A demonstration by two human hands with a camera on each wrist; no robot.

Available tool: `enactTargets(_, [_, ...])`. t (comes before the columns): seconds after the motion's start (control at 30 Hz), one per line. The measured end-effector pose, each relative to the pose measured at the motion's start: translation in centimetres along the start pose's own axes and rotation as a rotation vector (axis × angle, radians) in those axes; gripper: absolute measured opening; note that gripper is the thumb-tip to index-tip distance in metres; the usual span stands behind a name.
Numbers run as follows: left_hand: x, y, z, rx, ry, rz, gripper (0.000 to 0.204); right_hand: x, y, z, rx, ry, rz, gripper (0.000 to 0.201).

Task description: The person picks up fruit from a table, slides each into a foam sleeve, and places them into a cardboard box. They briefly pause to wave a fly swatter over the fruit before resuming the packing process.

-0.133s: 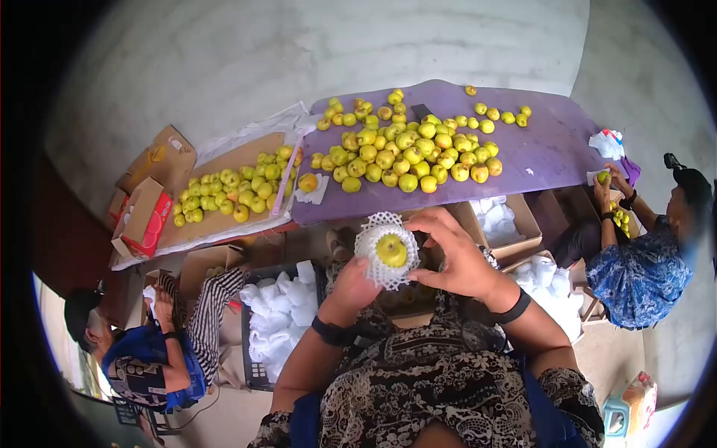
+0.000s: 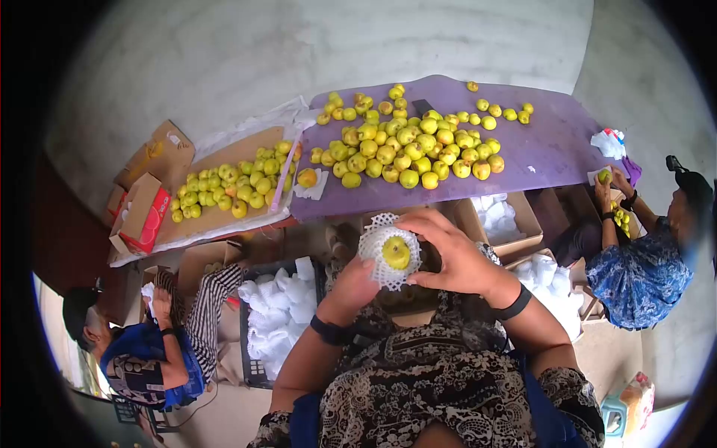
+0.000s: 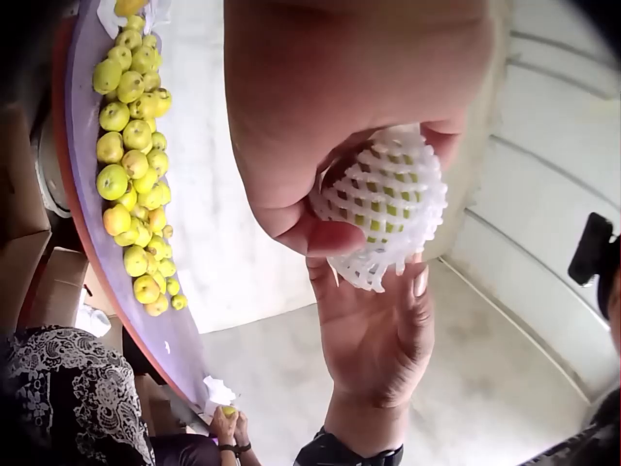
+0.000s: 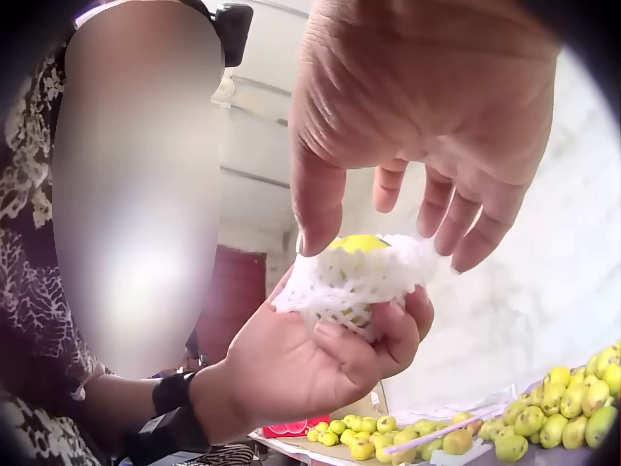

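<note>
A yellow-green apple (image 2: 396, 252) sits inside a white foam net (image 2: 376, 243), its top showing through the opening. My left hand (image 2: 349, 290) holds the netted apple from below and the side, fingers curled round it, as the left wrist view also shows. My right hand (image 2: 467, 257) arches over the open end in a wide C. In the right wrist view its thumb (image 4: 315, 209) is right at one side of the net's rim, and its other fingers (image 4: 473, 233) are spread at the opposite side.
A purple table (image 2: 541, 149) ahead bears a heap of apples (image 2: 407, 145). More apples (image 2: 243, 179) lie on cardboard at left. A black crate (image 2: 258, 373) and boxes (image 2: 523, 216) hold white foam nets. One person (image 2: 160, 358) sits left, another (image 2: 642, 246) right.
The netted apple has shifted very slightly right and down in the head view, and my right fingers sit a little further over the net's rim. The left hand keeps its hold.
</note>
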State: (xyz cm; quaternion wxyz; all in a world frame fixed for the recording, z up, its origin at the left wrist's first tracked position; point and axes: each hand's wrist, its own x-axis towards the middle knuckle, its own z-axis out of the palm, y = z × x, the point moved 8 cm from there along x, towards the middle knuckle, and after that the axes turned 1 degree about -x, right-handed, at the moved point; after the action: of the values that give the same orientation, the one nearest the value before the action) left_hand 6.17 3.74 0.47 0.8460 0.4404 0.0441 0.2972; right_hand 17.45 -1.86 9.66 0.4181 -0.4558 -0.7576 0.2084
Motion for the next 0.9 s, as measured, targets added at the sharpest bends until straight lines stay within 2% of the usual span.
enactTargets(0.07, [0.7, 0.7, -0.5, 0.004, -0.023, 0.015, 0.077, 1.0, 1.0, 0.3, 0.072, -0.031, -0.041, 0.073])
enactTargets(0.13, [1.1, 1.3, 0.0, -0.071, -0.077, 0.091, 0.075, 0.8, 4.5, 0.9, 0.327, -0.060, 0.154, 0.067])
enactTargets(0.23, [0.5, 1.0, -2.5, -0.093, 0.016, 0.115, 0.077, 0.8, 6.7, 1.4, 0.409, 0.009, 0.126, 0.066])
enactTargets(0.3, [0.7, 1.2, -3.5, -0.051, 0.030, 0.124, 0.076, 2.0, 5.6, 0.7, 0.321, 0.023, 0.096, 0.069])
enactTargets(0.37, [1.2, 1.2, -4.5, -0.020, 0.050, 0.117, 0.076, 3.2, 4.8, 1.2, 0.226, -0.038, 0.005, 0.073])
enactTargets(0.43, [1.5, 1.2, -5.5, 0.015, 0.103, 0.113, 0.071, 4.1, 4.8, 2.1, 0.052, -0.037, -0.065, 0.076])
enactTargets(0.53, [1.8, 0.7, -7.5, 0.038, 0.147, 0.081, 0.067, 5.8, 5.8, 3.8, -0.007, -0.100, -0.092, 0.075])
enactTargets(0.6, [1.9, 0.2, -9.2, 0.042, 0.205, 0.053, 0.064, 6.7, 7.8, 5.6, 0.085, -0.178, -0.034, 0.067])
enactTargets(0.73, [1.0, -2.0, -13.8, 0.060, 0.324, -0.050, 0.061, 7.5, 13.1, 8.9, 0.145, -0.227, 0.000, 0.059])
enactTargets(0.8, [0.6, -2.9, -15.6, 0.002, 0.351, -0.115, 0.058, 7.6, 17.0, 10.9, 0.347, -0.255, 0.146, 0.058])
enactTargets(0.83, [0.5, -2.8, -16.4, -0.004, 0.360, -0.123, 0.058, 7.5, 19.0, 11.8, 0.355, -0.259, 0.156, 0.058])
enactTargets(0.9, [-0.4, -3.7, -18.5, 0.024, 0.478, -0.336, 0.050, 6.2, 24.3, 14.3, 0.733, -0.262, 0.353, 0.060])
